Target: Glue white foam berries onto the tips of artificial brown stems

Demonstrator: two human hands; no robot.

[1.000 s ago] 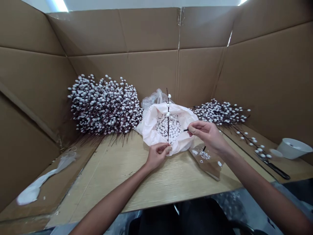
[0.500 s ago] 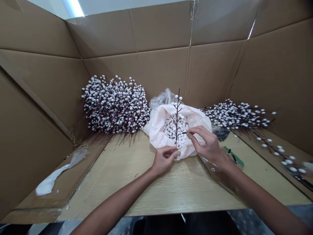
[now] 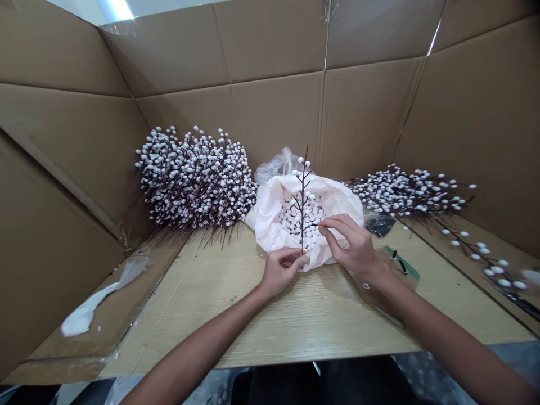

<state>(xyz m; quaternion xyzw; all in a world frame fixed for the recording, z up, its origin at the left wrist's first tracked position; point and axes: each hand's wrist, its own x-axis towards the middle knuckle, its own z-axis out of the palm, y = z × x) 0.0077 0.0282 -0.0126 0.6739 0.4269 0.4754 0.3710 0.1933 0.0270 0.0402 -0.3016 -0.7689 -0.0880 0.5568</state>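
Note:
In the head view, my left hand (image 3: 282,271) pinches the lower end of a thin brown artificial berry stem (image 3: 302,197). The stem stands upright, with short bare side twigs and a few white berries near its top. To the right of it, my right hand (image 3: 352,244) is closed, thumb and fingertips together on a small dark stick (image 3: 315,225). Its tip points left at the stem; whether they touch I cannot tell. Behind the stem lies an open pale plastic bag (image 3: 270,216) full of loose white berries (image 3: 289,216).
A big heap of white-berried branches (image 3: 196,180) lies back left, a smaller bunch (image 3: 405,191) back right. One berry branch (image 3: 476,250) lies at the right, near a green strip (image 3: 407,265) with black pieces. Cardboard walls (image 3: 270,112) enclose the table (image 3: 253,332).
The view has shifted slightly. My left hand keeps the stem upright, and my right hand stays beside it, the dark stick's tip a touch nearer the stem.

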